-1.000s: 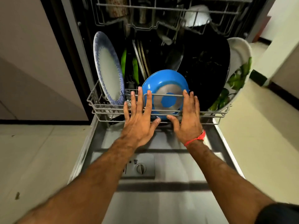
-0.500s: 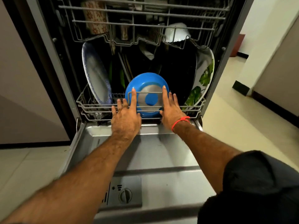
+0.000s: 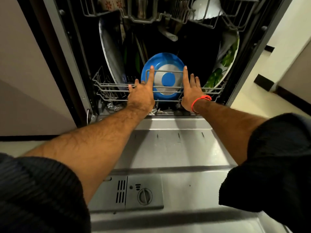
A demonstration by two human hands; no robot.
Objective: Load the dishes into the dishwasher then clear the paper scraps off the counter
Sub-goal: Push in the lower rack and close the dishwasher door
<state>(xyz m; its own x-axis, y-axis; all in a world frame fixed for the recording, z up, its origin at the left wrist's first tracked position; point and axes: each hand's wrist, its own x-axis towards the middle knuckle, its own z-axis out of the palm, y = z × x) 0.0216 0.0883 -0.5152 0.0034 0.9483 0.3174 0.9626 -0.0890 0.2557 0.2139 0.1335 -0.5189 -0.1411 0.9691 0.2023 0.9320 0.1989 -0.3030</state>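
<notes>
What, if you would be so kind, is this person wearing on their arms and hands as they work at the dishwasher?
Both hands are bare, with no gloves or rings visible. The right hand has a thin red thread band tied round its wrist. The left hand wears nothing at the wrist. Both forearms are uncovered, with dark ribbed knit sleeves pushed up near the elbows.

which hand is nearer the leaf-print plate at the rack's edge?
Right. The right hand presses flat on the lower rack's front, just beside the leaf-print plate. The left hand sits beyond the blue bowl, farther from it.
</notes>
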